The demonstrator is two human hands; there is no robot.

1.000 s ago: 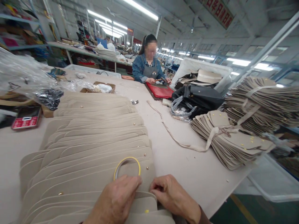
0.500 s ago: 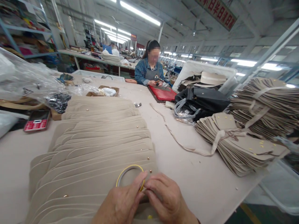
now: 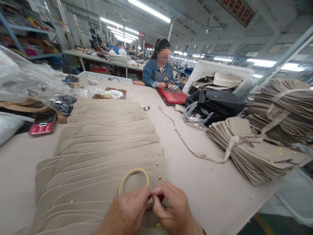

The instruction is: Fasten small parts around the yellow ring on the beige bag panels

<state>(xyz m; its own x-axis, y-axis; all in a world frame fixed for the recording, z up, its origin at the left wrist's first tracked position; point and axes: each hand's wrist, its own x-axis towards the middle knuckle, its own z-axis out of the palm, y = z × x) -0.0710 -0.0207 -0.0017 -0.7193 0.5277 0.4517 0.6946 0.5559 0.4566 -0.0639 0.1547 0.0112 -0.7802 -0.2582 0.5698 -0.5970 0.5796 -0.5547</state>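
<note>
My left hand point(image 3: 126, 209) is closed on a thin roll of yellow tape point(image 3: 137, 170), whose ring stands up above the fingers. My right hand point(image 3: 173, 205) is pinched, its thumb and forefinger meeting the left fingertips; whatever it pinches is too small to make out. Under both hands lie overlapping tan flat pieces point(image 3: 97, 166) with rounded corners, fanned in a long row away from me. Small gold studs point(image 3: 157, 164) show on some of them. A yellow bit point(image 3: 158, 225) shows on the piece just below my right hand.
Tied bundles of tan pieces point(image 3: 254, 147) lie to the right, beside a black bag point(image 3: 215, 104). A fabric strip point(image 3: 181, 138) trails across the table. A red-keyed phone point(image 3: 42, 124) and plastic wrapping point(image 3: 29, 78) are left. Another person point(image 3: 158, 70) works across the table.
The view has shifted slightly. The tape ring has tilted and moved a little left relative to my fingers, and the right fingertips now press together against the left ones.
</note>
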